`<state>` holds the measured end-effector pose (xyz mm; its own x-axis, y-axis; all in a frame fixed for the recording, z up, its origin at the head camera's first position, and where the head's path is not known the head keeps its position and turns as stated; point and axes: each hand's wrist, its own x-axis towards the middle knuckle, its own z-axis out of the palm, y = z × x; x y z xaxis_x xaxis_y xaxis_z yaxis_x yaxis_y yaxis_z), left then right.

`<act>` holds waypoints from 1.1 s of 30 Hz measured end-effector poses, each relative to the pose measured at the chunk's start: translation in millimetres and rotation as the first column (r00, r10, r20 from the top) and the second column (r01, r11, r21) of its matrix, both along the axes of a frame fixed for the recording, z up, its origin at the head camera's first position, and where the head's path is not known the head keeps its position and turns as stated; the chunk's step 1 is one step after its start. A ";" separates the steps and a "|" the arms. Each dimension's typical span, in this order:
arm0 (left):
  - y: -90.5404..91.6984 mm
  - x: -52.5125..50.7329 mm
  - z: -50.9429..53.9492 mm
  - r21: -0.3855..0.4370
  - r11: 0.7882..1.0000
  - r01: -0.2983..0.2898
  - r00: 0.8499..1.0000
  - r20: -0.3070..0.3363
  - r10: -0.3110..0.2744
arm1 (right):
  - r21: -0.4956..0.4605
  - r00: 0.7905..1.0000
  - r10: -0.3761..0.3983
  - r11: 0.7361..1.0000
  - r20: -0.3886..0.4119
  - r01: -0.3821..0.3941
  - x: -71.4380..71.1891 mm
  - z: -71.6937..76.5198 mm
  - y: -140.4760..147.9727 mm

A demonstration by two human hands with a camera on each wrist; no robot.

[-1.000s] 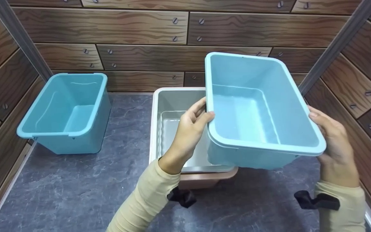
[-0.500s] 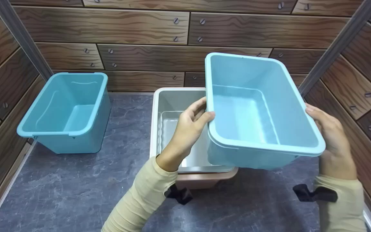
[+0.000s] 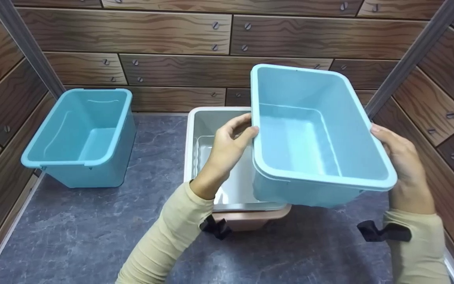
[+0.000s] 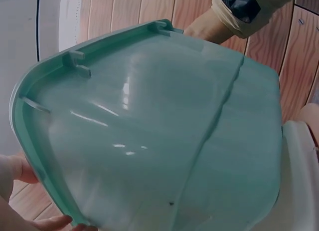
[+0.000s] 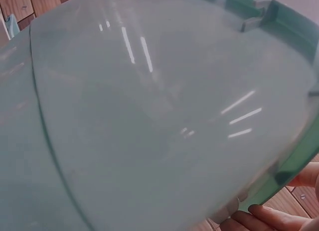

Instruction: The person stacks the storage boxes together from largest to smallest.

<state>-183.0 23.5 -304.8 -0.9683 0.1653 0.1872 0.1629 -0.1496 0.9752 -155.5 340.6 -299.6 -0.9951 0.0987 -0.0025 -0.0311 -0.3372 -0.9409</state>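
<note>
Back wall (image 3: 132,31): printed wood planks with slotted screw heads
Grey posts (image 3: 416,55): slanting, one at each rear corner
Dark surface (image 3: 93,236): pale marble-like veins
Teal bin (image 3: 93,175): upright, far left
Grey bin (image 3: 207,124): nested in a pink bin (image 3: 246,225)

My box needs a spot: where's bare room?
Bare dark grey marbled surface lies between the rectangular turquoise plastic bin and the rectangular grey plastic bin, and in front of the turquoise bin. Crowded: right, where left hand and right hand hold a rectangular light-blue plastic bin.
</note>
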 end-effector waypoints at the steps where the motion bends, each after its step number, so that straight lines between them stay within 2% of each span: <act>1: -0.3 -1.5 0.0 -0.009 1.000 -0.011 1.000 -0.001 0.011 | -0.002 1.000 0.001 1.000 -0.001 -0.001 0.0 0.2 -0.4; 12: -6.8 -10.0 1.0 -0.062 0.997 -0.036 0.999 0.034 0.038 | -0.073 0.999 0.028 0.997 -0.015 -0.029 -0.3 0.9 -5.7; 21: -12.7 -10.3 -0.4 -0.051 0.997 -0.050 0.998 0.039 0.052 | -0.055 0.999 0.035 0.998 -0.003 -0.035 -0.6 1.4 -11.3; 25: -16.2 -9.8 0.1 -0.062 0.996 -0.060 0.998 0.022 0.062 | -0.043 0.999 0.033 0.999 0.000 -0.033 -1.6 2.0 -13.7; 28: -18.8 -9.9 1.1 -0.078 0.995 -0.056 0.998 0.017 0.057 | -0.040 1.000 0.026 0.999 0.004 -0.026 -2.7 2.8 -14.8; 33: -22.9 -11.6 2.6 -0.084 0.996 -0.031 0.998 0.051 0.035 | -0.015 1.000 0.026 1.000 0.016 -0.025 -5.5 4.6 -14.6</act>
<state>-194.6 0.6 -302.2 -0.9817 0.1458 0.1227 0.1146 -0.0630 0.9914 -160.9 326.0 -295.0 -0.9971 0.0731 -0.0194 -0.0075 -0.3513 -0.9362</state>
